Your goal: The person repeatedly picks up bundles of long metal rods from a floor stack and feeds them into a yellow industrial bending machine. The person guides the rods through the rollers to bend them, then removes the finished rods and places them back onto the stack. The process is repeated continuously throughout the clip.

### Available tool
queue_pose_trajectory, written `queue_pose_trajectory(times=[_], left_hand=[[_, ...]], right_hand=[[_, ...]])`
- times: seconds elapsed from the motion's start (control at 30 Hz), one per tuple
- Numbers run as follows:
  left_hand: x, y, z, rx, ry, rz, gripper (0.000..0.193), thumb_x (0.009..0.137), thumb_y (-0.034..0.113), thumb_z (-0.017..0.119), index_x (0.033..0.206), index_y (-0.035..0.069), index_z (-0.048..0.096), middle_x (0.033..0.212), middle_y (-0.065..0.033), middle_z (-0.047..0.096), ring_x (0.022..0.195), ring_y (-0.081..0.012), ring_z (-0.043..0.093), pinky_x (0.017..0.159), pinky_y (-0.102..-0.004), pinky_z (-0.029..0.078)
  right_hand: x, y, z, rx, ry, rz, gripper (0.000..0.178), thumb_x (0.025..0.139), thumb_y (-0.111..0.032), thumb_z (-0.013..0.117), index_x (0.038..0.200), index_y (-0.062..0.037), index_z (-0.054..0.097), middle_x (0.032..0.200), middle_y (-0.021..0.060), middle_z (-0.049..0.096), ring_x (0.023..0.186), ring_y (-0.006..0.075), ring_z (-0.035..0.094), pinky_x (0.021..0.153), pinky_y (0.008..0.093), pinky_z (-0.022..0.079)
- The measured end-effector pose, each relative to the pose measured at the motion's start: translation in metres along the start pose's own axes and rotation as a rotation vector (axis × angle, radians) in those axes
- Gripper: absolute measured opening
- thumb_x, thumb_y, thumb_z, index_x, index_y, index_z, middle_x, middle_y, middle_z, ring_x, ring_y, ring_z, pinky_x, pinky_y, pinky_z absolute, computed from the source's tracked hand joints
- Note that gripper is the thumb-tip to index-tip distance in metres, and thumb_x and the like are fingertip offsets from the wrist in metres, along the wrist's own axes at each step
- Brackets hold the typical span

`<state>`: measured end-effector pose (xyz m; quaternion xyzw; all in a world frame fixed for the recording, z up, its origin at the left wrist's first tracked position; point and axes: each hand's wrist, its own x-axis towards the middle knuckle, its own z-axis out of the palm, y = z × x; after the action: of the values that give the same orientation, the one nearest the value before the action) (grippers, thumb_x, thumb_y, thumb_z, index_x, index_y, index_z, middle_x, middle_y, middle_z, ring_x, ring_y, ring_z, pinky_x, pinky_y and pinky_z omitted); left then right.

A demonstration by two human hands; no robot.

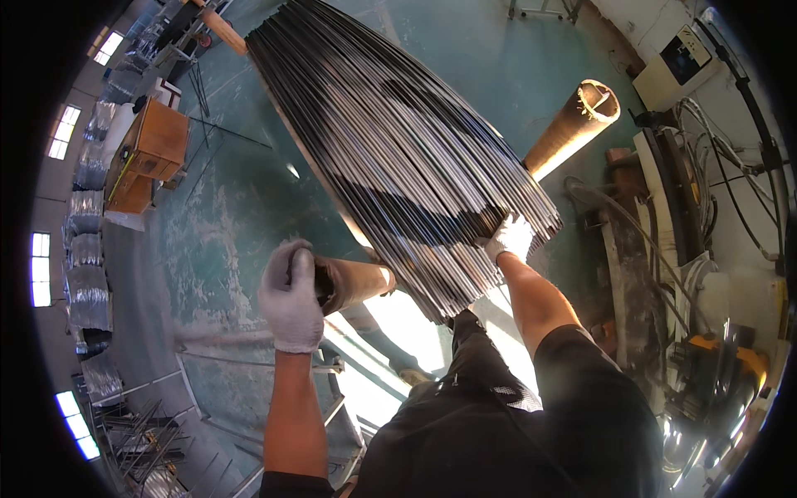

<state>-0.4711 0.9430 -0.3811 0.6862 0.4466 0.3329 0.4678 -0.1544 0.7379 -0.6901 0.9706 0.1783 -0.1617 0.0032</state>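
A wide bundle of long, thin dark metal rods [415, 178] stretches away from my body, with the near ends uneven. My right hand [510, 236], in a white work glove, lies on the rods near those ends, thumb and fingers apart. My left hand [290, 295], also gloved, is raised left of the bundle, slightly blurred. Its fingers are curled closed, and whatever may be inside them is hidden. Right beside that hand is the open end of a brown cardboard tube [361, 282]; whether they touch, I cannot tell.
A second cardboard tube [573, 129] rises at the bundle's right side. Cables and hoses [714, 158] hang along the right wall, above a cluttered stack. An orange-brown wooden cabinet [158, 141] stands at the left. A metal frame [332, 365] lies below my left hand.
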Motion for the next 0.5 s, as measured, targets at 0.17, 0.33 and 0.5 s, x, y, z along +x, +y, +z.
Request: queue_pose_trajectory(times=[0.17, 0.33, 0.5], left_hand=[[0.006, -0.003, 0.019, -0.03, 0.11, -0.111, 0.012, 0.108, 0.01, 0.069, 0.111, 0.0, 0.074, 0.107, -0.0073, 0.075, 0.102, -0.0161, 0.067, 0.095, -0.0321, 0.053], [0.02, 0.003, 0.015, 0.07, 0.092, -0.153, 0.013, 0.107, 0.011, 0.071, 0.107, -0.002, 0.074, 0.105, -0.0074, 0.075, 0.1, -0.0161, 0.067, 0.095, -0.0319, 0.052], [0.018, -0.001, 0.014, 0.049, 0.129, -0.137, 0.011, 0.107, 0.01, 0.071, 0.107, -0.002, 0.074, 0.104, -0.0072, 0.074, 0.1, -0.0147, 0.067, 0.093, -0.0303, 0.052]], right_hand=[[0.01, 0.004, 0.029, 0.039, 0.073, -0.103, 0.075, 0.089, -0.053, 0.086, 0.137, -0.0005, 0.062, 0.13, 0.0233, 0.064, 0.125, 0.0411, 0.06, 0.105, 0.05, 0.05], [0.023, 0.017, 0.062, 0.037, 0.071, -0.302, 0.048, 0.097, -0.043, 0.077, 0.116, 0.0004, 0.066, 0.11, 0.026, 0.07, 0.106, 0.0421, 0.068, 0.091, 0.0536, 0.056], [0.046, 0.025, 0.041, 0.11, -0.024, -0.401, 0.036, 0.095, -0.035, 0.077, 0.104, -0.0013, 0.07, 0.098, 0.0253, 0.077, 0.093, 0.0451, 0.076, 0.084, 0.0566, 0.059]])
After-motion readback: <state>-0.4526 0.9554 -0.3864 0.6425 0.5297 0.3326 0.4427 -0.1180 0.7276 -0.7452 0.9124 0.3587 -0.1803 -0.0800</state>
